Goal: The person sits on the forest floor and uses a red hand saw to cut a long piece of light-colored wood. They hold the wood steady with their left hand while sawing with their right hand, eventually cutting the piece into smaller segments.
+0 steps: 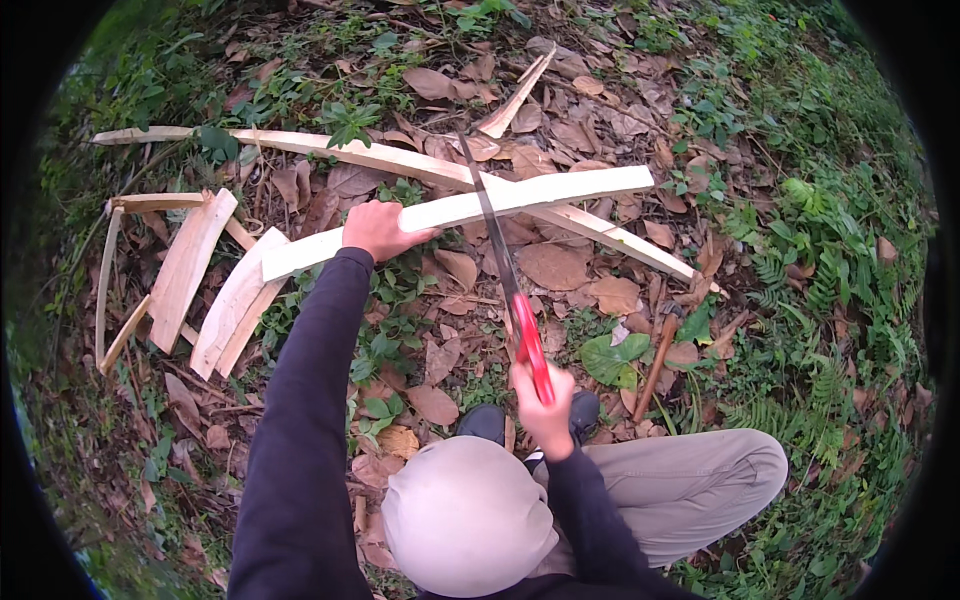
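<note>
My left hand (380,229) grips a pale wooden plank (585,186) near its left part, fingers wrapped over it. The plank slants up to the right and crosses a longer wooden strip (390,157) on the ground. In my right hand (546,402) is the red handle of a handsaw (530,340). Its dark, narrow blade points away from me and lies across the plank, to the right of my left hand. Whether the teeth have cut into the wood cannot be seen. The plank's left end overlaps a shorter board (232,310).
Several cut wood pieces (190,270) lie at the left. A splintered piece (518,100) rests at the far side. A wooden-handled tool (655,368), perhaps a hammer, lies on leaf litter right of my shoes (483,422). My bent knee (745,470) is at the right, with green plants beyond.
</note>
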Motion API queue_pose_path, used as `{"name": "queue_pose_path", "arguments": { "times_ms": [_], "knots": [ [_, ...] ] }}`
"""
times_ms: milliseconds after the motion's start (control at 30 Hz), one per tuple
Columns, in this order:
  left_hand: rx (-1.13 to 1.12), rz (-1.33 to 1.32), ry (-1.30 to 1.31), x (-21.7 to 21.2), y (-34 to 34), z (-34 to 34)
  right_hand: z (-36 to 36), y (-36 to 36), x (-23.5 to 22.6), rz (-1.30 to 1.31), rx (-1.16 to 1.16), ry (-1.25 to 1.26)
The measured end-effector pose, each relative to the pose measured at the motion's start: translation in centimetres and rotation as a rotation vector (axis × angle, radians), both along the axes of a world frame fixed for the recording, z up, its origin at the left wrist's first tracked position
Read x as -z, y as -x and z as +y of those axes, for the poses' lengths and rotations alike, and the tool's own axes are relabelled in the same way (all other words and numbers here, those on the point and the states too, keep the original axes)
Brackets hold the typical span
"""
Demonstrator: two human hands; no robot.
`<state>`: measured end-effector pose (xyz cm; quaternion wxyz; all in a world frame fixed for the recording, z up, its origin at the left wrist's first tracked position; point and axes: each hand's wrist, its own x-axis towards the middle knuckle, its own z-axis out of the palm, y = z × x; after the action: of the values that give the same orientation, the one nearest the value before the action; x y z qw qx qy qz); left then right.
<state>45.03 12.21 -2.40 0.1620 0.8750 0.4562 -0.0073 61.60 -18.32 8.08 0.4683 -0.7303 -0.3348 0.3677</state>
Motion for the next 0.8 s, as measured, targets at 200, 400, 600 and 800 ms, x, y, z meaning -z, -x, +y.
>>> {"name": "queue_pose_path", "arguments": {
  "times_ms": [200,400,600,800],
  "knots": [
    [-0.003,0.033,0.04,-1.1,-1.1,-0.4,0.0,-1.0,0.3,-0.012,-0.005,-0.021],
    [0.011,0.036,-0.003,-0.4,-1.2,-0.4,-7.5,0.7,-1.6,-0.189,-0.017,-0.044],
    [0.01,0.03,0.006,-0.3,-0.4,0.0,-2.4,0.8,-0.2,0.019,0.042,0.013],
    [0.01,0.002,-0.015,-0.6,-1.5,-0.9,-1.6,-0.5,0.7,-0.018,0.004,-0.012]
  ]
}}
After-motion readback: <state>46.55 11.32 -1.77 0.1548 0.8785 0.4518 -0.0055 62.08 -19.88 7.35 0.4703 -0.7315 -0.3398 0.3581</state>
